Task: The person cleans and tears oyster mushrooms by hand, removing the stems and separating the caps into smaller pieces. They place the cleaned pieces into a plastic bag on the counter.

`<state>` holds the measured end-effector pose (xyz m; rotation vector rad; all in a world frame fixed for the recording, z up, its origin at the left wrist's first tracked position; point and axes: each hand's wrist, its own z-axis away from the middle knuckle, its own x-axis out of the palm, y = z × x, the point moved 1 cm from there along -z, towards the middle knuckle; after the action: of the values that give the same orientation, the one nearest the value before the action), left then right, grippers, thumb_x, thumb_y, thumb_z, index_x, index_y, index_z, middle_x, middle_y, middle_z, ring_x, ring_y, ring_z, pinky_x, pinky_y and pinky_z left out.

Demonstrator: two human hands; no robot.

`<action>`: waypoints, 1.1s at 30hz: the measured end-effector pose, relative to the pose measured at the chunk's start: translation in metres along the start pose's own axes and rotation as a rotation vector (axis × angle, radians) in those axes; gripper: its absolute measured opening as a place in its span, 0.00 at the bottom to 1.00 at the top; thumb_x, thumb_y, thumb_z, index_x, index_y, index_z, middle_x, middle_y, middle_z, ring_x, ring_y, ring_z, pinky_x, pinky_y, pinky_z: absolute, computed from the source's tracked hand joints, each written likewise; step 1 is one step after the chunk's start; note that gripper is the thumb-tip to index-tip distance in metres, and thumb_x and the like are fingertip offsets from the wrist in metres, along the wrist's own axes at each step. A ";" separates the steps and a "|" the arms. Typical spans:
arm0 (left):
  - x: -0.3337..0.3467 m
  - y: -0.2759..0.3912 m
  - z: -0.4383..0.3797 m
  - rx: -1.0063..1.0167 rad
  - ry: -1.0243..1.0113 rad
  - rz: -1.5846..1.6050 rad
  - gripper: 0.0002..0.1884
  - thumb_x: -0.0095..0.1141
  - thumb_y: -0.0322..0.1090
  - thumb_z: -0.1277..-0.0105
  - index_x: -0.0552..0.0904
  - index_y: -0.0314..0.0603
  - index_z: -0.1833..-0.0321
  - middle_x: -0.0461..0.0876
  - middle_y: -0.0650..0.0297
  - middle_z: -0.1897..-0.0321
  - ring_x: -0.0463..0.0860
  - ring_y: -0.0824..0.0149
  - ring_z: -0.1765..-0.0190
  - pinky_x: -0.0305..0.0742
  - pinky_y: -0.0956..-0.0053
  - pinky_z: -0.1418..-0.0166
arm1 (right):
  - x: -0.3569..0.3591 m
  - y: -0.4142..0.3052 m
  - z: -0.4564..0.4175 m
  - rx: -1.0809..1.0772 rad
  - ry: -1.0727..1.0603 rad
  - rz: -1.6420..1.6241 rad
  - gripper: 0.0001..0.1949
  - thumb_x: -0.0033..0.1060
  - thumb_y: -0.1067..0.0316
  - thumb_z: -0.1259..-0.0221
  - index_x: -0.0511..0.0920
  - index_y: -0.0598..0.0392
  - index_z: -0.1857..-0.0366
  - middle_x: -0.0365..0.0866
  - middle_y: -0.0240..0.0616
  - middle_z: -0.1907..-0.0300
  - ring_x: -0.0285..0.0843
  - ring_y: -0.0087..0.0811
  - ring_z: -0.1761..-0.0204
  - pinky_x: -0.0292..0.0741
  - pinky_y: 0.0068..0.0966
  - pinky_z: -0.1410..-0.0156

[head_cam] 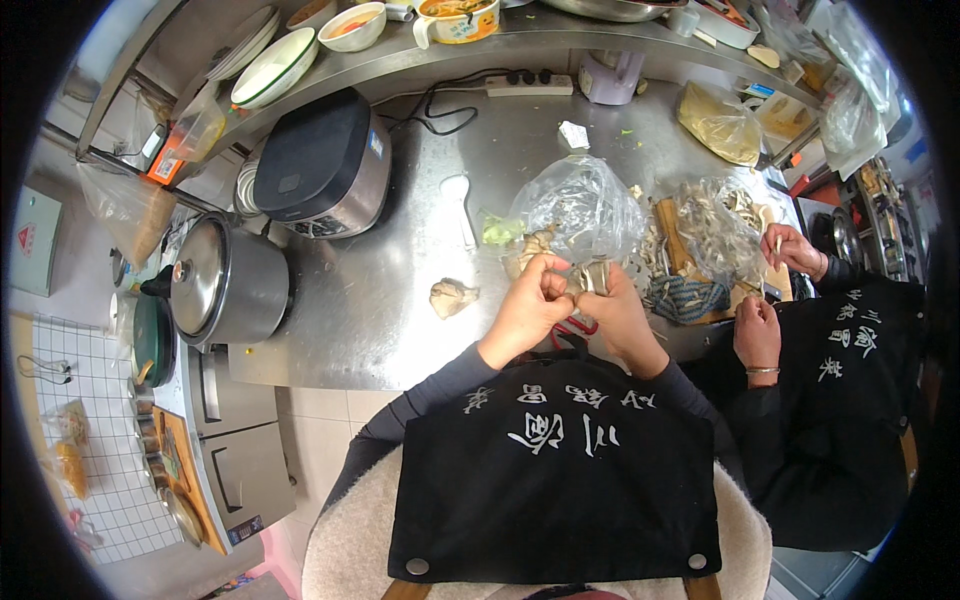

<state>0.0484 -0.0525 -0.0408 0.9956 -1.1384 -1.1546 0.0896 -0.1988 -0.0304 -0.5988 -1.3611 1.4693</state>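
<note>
Both of my hands meet over the near edge of the steel counter. Between their fingertips is a piece of oyster mushroom (594, 277), mostly at my right hand (616, 304); my left hand (534, 298) pinches its edge. Just beyond my left hand lies a clump of oyster mushrooms (534, 244), beside a clear plastic bag (581, 202). A loose mushroom piece (452, 298) lies alone to the left. Red handles (577, 327), perhaps of scissors, show below my hands.
At right, a co-worker's hands (757, 330) handle mushroom strips by a second plastic bag (720, 229), a wooden board (671, 232) and a blue patterned cloth (686, 298). A white spoon (457, 206), a rice cooker (326, 165) and a lidded pot (232, 277) stand left. A shelf (525, 37) with bowls spans the back.
</note>
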 end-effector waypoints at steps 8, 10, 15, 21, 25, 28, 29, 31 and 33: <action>-0.020 -0.002 -0.008 -0.095 0.180 0.158 0.23 0.60 0.22 0.40 0.70 0.35 0.41 0.80 0.60 0.62 0.79 0.71 0.62 0.74 0.79 0.57 | -0.021 0.005 -0.007 0.108 0.047 -0.454 0.15 0.54 0.84 0.50 0.77 0.57 0.58 0.79 0.33 0.63 0.78 0.27 0.61 0.74 0.24 0.56; -0.017 -0.004 -0.008 -0.092 0.139 0.142 0.21 0.60 0.23 0.39 0.71 0.35 0.43 0.80 0.60 0.62 0.79 0.71 0.61 0.75 0.78 0.57 | -0.046 0.027 -0.013 -0.166 -0.193 0.221 0.11 0.59 0.78 0.47 0.79 0.55 0.59 0.80 0.34 0.61 0.79 0.30 0.57 0.75 0.28 0.53; 0.005 -0.017 -0.008 0.003 0.000 0.040 0.16 0.53 0.21 0.35 0.72 0.34 0.43 0.83 0.59 0.57 0.81 0.70 0.54 0.77 0.78 0.50 | -0.024 0.041 -0.010 0.296 -0.152 -0.457 0.14 0.61 0.66 0.39 0.77 0.58 0.51 0.81 0.37 0.57 0.79 0.31 0.52 0.78 0.34 0.47; 0.004 0.001 -0.008 0.051 -0.069 -0.130 0.21 0.48 0.19 0.33 0.70 0.32 0.36 0.79 0.55 0.43 0.79 0.67 0.42 0.74 0.75 0.41 | -0.043 0.054 -0.030 0.353 -0.089 -0.530 0.12 0.59 0.67 0.38 0.76 0.58 0.52 0.81 0.38 0.59 0.81 0.30 0.60 0.80 0.26 0.55; -0.011 0.001 -0.014 0.033 -0.028 -0.095 0.19 0.49 0.19 0.33 0.73 0.33 0.39 0.79 0.56 0.44 0.80 0.66 0.44 0.74 0.74 0.41 | -0.108 0.042 -0.073 -0.092 0.002 -0.264 0.08 0.52 0.68 0.34 0.76 0.59 0.57 0.80 0.35 0.62 0.80 0.29 0.63 0.80 0.22 0.57; -0.023 -0.003 -0.017 -0.015 -0.018 0.011 0.17 0.50 0.19 0.33 0.74 0.34 0.41 0.80 0.57 0.45 0.80 0.67 0.46 0.74 0.74 0.41 | -0.155 -0.036 -0.112 -0.245 0.241 -0.836 0.06 0.53 0.70 0.37 0.74 0.63 0.65 0.78 0.38 0.68 0.78 0.30 0.68 0.79 0.22 0.63; -0.024 0.000 -0.017 -0.030 -0.019 0.027 0.17 0.50 0.19 0.33 0.75 0.34 0.42 0.80 0.58 0.46 0.80 0.67 0.46 0.74 0.74 0.42 | -0.189 -0.044 -0.125 -0.401 0.464 -0.593 0.06 0.54 0.70 0.38 0.74 0.62 0.63 0.78 0.39 0.66 0.79 0.32 0.66 0.81 0.25 0.60; -0.030 0.001 -0.019 -0.048 0.000 0.054 0.16 0.50 0.19 0.33 0.75 0.34 0.43 0.80 0.58 0.47 0.80 0.67 0.47 0.73 0.74 0.42 | -0.244 -0.060 -0.153 -0.349 0.863 -1.024 0.08 0.55 0.70 0.39 0.74 0.60 0.60 0.78 0.43 0.62 0.79 0.35 0.63 0.83 0.31 0.56; -0.039 0.003 -0.018 -0.068 0.033 0.064 0.14 0.50 0.19 0.33 0.76 0.33 0.44 0.81 0.58 0.47 0.80 0.68 0.47 0.73 0.75 0.43 | -0.292 -0.053 -0.165 -0.365 1.057 -0.941 0.08 0.49 0.68 0.36 0.74 0.57 0.58 0.79 0.45 0.59 0.80 0.36 0.61 0.83 0.38 0.54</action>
<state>0.0656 -0.0133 -0.0464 0.9169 -1.0906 -1.1151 0.3589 -0.3935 -0.0981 -0.6695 -0.8072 0.0498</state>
